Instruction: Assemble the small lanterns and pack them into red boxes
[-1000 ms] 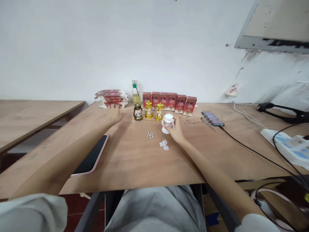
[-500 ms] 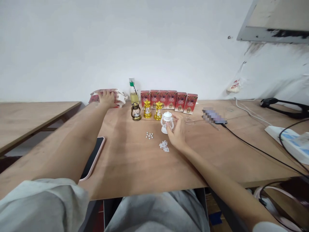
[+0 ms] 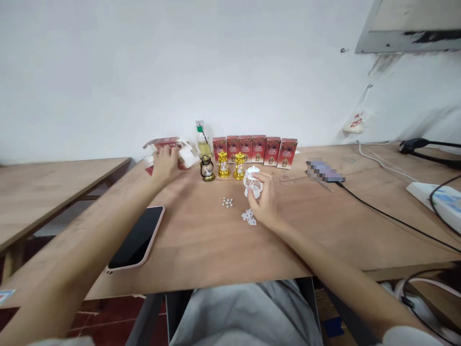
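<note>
My right hand is closed around a small white lantern, thumb and fingers at its side. The lantern tilts slightly; whether its base touches the table I cannot tell. At the back left, my left hand has its fingers curled over a torn red and white cardboard box. What lies inside the box is hidden. Two gold lanterns and a dark bronze lantern stand left of the white one. Small button cells and white plastic tabs lie loose in front.
Several red boxes stand in a row behind the lanterns, beside a green-capped bottle. One phone lies at left under my forearm. Another phone, with a black cable, lies right. A white power strip sits at far right.
My left hand has pulled the torn box a little nearer and to the right. The white lantern has tipped slightly in my right hand. The view has shifted slightly.
</note>
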{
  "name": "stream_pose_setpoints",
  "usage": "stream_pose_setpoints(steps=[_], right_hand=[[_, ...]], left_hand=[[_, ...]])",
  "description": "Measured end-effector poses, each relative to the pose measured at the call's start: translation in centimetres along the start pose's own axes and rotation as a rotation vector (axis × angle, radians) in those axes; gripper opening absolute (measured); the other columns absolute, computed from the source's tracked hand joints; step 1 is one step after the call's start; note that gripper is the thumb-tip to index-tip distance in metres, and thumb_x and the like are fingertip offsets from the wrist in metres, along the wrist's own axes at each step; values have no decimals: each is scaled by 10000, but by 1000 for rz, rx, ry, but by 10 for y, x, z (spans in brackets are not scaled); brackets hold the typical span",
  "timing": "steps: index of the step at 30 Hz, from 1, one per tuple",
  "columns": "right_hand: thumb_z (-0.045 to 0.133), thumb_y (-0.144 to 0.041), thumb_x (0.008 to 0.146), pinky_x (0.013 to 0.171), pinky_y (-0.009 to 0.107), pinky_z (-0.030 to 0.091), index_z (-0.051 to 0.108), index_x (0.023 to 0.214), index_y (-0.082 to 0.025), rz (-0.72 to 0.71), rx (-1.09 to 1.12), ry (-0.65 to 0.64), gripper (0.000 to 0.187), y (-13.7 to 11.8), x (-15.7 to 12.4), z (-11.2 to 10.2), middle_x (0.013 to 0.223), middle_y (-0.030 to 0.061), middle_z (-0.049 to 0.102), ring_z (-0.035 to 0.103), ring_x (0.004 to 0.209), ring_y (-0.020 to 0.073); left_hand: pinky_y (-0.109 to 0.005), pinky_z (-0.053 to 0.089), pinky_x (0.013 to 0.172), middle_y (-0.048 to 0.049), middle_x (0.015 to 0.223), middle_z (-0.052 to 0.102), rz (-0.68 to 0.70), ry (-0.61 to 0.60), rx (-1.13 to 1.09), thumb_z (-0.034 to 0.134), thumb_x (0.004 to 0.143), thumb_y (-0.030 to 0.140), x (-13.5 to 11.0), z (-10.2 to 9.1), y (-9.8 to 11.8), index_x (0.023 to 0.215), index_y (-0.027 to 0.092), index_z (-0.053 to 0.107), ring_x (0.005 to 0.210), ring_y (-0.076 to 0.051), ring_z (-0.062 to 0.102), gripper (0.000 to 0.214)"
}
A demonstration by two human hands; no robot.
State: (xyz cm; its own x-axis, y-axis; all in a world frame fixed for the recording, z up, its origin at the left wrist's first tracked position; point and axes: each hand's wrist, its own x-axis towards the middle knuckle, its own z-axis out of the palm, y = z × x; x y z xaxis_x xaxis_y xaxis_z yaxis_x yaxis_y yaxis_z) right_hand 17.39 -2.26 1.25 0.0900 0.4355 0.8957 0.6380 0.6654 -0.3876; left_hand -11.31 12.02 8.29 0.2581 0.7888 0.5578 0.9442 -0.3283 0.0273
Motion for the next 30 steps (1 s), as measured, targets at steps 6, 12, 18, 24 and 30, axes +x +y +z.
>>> stream_pose_setpoints(steps=[6, 12, 18, 24, 30], right_hand=[[464, -248, 899, 968, 449, 442, 517, 1198, -269, -14, 79, -191, 305, -7, 4, -3, 1133, 87, 506, 508, 1112, 226], [479, -267, 898, 953, 462, 461, 502, 1204, -299, -69, 93, -63, 309, -1, 9, -6, 1179, 89, 477, 493, 1166, 238], [429, -213, 911, 850, 395, 499, 603, 1017, -271, -144, 62, -195, 212, 3, 3, -3, 1078, 79, 534, 564, 992, 208], [441, -288, 910, 831, 385, 493, 604, 883, -211, -77, 83, -294, 182, 3, 3, -5, 1029, 94, 544, 572, 943, 210], [503, -276, 884, 805, 382, 510, 612, 776, -214, -72, 103, -252, 166, 0, 4, -3, 1062, 87, 544, 593, 833, 177]], left_hand=[[-474, 379, 1005, -195, 1313, 470, 509, 142, -310, 632, 748, 301, -64, -9, 93, 1311, 163, 375, 1238, -335, 447, 634], [-457, 365, 1005, -164, 1342, 502, 489, 164, -400, 610, 786, 321, -79, -1, 121, 1382, 193, 314, 1231, -313, 480, 678], [-421, 391, 960, -142, 1338, 510, 513, 131, -344, 661, 758, 307, -86, 9, 109, 1340, 253, 418, 1184, -295, 513, 633], [-429, 397, 946, -98, 1290, 550, 485, 115, -323, 633, 779, 285, -86, 0, 99, 1218, 324, 567, 1113, -270, 544, 446], [-455, 378, 962, -110, 1311, 528, 531, 96, -357, 603, 813, 291, -87, -6, 104, 1201, 347, 596, 1158, -294, 507, 392]])
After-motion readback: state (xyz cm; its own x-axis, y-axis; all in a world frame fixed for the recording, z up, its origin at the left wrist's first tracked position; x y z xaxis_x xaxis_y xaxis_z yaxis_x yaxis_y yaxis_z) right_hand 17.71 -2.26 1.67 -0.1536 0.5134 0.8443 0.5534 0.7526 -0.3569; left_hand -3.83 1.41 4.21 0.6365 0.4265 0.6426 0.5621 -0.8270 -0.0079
